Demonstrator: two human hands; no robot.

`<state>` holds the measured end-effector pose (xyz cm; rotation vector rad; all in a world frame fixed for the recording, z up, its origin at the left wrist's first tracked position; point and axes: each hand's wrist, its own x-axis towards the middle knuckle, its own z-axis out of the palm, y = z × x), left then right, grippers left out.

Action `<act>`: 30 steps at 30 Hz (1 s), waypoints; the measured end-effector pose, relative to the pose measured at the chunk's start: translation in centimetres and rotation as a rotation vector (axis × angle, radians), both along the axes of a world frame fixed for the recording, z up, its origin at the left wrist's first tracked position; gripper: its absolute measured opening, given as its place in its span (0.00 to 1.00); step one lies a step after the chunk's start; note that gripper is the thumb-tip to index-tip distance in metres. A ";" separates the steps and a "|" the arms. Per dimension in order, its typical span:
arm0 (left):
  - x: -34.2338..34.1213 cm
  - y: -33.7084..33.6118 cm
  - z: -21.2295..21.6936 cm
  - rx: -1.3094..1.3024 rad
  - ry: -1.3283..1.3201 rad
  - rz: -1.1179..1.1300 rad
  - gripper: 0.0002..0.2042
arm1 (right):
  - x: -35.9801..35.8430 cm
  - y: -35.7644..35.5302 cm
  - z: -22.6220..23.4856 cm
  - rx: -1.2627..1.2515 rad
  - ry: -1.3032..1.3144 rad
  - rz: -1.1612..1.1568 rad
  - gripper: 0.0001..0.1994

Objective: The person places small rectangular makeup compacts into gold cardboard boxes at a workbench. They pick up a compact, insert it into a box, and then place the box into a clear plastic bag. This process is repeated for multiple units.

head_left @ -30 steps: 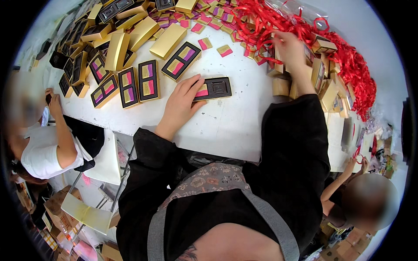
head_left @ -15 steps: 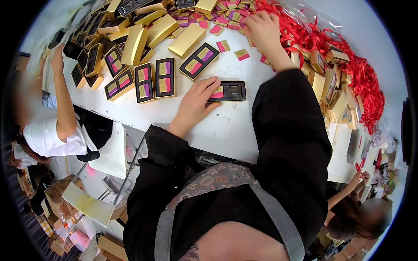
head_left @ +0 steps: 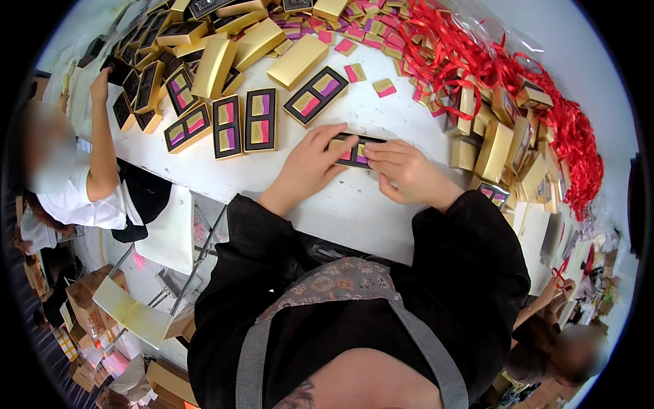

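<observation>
On the white table in front of me lies a small gold box [head_left: 351, 161] with a black two-compartment insert. My left hand [head_left: 306, 167] grips its left end, the fingers over the far edge and the thumb across a pink-and-gold square packet. In the right compartment sits a purple-and-gold square packet [head_left: 362, 153], with the fingertips of my right hand [head_left: 409, 174] pinched together on it. Beyond my left hand stand several filled boxes [head_left: 261, 120], each holding two packets. My right fingers partly hide the box's right end.
Gold boxes and lids [head_left: 298, 61] pile up at the far left, beside loose pink and purple packets [head_left: 383, 88]. Red ribbons [head_left: 575, 150] and more gold boxes [head_left: 495, 151] heap on the right. One co-worker's arm [head_left: 102, 146] reaches in at left; another person [head_left: 545, 341] works at lower right.
My right hand has come back from the far packet pile to the box. A purple packet is now in the formerly bare right compartment. My left hand stays on the box.
</observation>
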<state>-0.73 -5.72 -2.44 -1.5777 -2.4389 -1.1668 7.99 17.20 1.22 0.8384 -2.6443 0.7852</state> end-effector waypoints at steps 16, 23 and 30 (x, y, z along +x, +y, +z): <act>-2.6 -1.0 4.8 -0.074 0.368 0.576 0.17 | -30.8 2.6 -4.5 -0.015 0.036 -1.114 0.30; -2.9 2.2 5.3 0.147 0.053 0.252 0.36 | -7.7 4.6 0.8 -1.566 -1.166 -0.092 0.23; 0.8 0.5 0.5 -0.188 0.080 0.029 0.33 | -7.1 4.2 -2.9 0.028 0.175 -0.522 0.16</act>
